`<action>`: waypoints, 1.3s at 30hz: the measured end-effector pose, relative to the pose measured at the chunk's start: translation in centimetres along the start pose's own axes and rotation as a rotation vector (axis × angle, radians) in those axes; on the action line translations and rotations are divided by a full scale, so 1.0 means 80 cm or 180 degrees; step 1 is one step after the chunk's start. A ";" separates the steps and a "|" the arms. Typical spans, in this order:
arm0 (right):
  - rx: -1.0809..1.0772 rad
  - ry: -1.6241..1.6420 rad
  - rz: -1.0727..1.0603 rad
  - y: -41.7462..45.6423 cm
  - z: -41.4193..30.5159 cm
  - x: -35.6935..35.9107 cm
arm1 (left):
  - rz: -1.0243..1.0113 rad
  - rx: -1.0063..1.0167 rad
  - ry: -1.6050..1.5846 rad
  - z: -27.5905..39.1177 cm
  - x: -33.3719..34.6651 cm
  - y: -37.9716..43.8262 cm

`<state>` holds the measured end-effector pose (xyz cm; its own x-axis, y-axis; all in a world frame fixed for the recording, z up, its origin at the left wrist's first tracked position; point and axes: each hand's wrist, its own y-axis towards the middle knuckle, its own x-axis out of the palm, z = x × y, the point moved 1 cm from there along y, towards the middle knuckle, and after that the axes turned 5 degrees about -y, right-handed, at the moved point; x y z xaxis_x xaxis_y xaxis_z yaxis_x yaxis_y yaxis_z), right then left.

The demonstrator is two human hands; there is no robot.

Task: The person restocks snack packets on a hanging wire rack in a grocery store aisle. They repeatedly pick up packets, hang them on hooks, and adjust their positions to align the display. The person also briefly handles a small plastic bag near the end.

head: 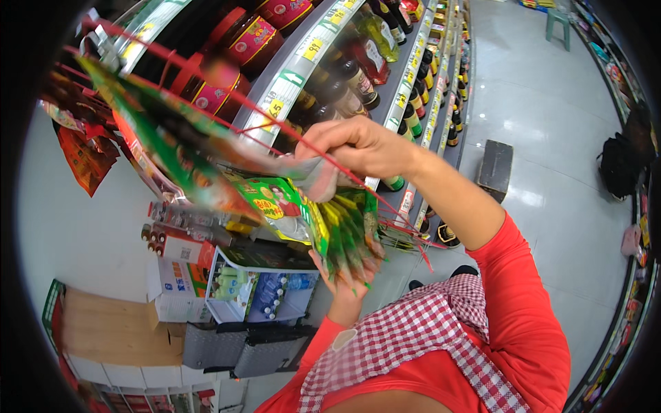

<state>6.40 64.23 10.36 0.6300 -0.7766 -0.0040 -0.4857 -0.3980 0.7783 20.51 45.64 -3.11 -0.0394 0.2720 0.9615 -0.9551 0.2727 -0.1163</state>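
Observation:
My left hand (356,276) is under a fanned stack of green and yellow food packets (343,240), its fingers around their lower ends. The front packet (276,206) shows a printed picture and writing. Above the stack, my right hand (361,147) has its fingers curled tightly at a thin red wire rack (237,98). They pinch the pale, blurred edge of a packet (315,175). A larger green packet (191,155), also blurred, stretches up to the left along the rack; where it is attached is hidden.
Store shelves (315,51) with jars, dark bottles and price tags rise behind the rack. Orange packets (85,155) hang at the left. A drinks display (263,268) and a carton (178,289) stand below left. On the aisle floor are a dark box (494,168) and a green stool (557,23).

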 end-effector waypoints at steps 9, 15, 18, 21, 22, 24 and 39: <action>0.0073 -0.0010 0.0911 0.000 0.062 0.011 | 0.0218 0.0247 -0.0506 -0.009 -0.013 -0.007; -0.0700 -0.0698 -0.0027 -0.039 0.080 0.012 | 0.0708 0.0993 0.0316 -0.026 0.009 -0.028; 0.0290 -0.0497 -0.0441 -0.045 0.097 -0.023 | -0.0130 0.0618 -0.1153 -0.027 -0.006 -0.029; 0.0927 0.0168 0.0030 -0.015 0.085 -0.021 | -0.0292 0.0640 -0.1102 -0.030 -0.006 -0.032; 0.0985 0.0403 0.0346 0.001 0.080 -0.012 | -0.0345 0.0659 -0.1074 -0.031 -0.005 -0.028; 0.0071 0.0137 0.0356 0.029 0.088 0.025 | -0.0393 0.0732 -0.1081 -0.032 -0.005 -0.026; -0.0334 0.0026 -0.0561 0.033 0.069 0.013 | 0.0149 0.1125 -0.0458 -0.029 -0.010 -0.016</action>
<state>2.48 59.68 8.94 0.7048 -0.6953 -0.1411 -0.3021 -0.4740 0.8271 22.43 47.25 -4.28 -0.1023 0.1376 0.9852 -0.9926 -0.0787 -0.0921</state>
